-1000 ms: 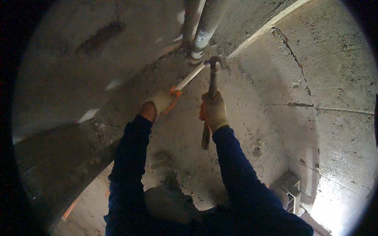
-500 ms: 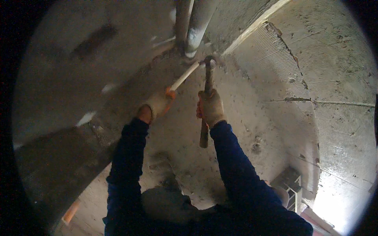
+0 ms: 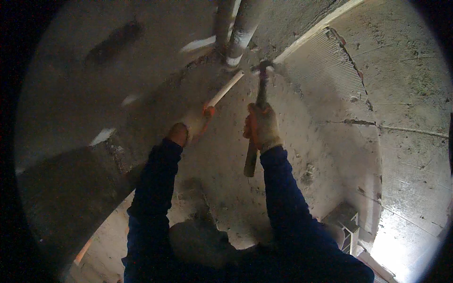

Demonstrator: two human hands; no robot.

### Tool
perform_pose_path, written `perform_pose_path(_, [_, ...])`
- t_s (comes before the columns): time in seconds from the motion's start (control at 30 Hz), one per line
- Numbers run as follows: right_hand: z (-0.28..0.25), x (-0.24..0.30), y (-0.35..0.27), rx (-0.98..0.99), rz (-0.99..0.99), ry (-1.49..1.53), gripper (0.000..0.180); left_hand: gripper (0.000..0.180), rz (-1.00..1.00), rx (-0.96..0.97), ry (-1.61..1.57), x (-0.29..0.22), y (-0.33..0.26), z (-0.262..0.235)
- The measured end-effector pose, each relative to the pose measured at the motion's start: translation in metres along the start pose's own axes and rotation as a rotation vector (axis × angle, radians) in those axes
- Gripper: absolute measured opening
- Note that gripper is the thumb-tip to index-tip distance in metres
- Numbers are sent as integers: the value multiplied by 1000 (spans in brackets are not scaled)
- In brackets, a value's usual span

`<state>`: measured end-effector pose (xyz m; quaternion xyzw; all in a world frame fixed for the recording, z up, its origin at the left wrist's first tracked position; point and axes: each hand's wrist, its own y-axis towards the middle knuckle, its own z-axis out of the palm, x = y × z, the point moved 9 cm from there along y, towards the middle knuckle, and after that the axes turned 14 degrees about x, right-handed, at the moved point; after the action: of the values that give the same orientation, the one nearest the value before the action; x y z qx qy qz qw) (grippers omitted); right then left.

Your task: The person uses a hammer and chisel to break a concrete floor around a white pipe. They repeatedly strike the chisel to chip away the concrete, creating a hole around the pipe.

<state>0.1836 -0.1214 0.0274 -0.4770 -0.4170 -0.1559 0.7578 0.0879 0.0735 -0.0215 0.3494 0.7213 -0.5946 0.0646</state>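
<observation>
My left hand, in a pale glove with orange on the fingers, is closed round a chisel, seen as a pale straight rod. The rod slants up and right out of my fist; its other end is hidden by the hand. My right hand, gloved likewise, grips a hammer by the middle of its handle. The handle's butt sticks out below the fist. The dark hammer head stands to the right of the rod's upper end, with a small gap between them.
Two pipes come down to the rough grey surface just beyond the chisel. A ridged strip and a concrete wall run along the right. A slotted box-like thing lies at lower right, near a bright light. An orange piece shows at lower left.
The hammer head was against the rod's upper end and has drawn away to the right with my right hand. My left hand stays closed on the chisel; the view has shifted slightly.
</observation>
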Motion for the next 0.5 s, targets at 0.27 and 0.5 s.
perform_pose_path(0.27, [4, 17, 5, -139, -354, 205, 21, 43, 89, -65, -33, -3, 16, 3])
perform_pose_path(0.5, [8, -9, 3, -21, -69, 148, 18, 40, 213, -253, 79, -3, 14, 10])
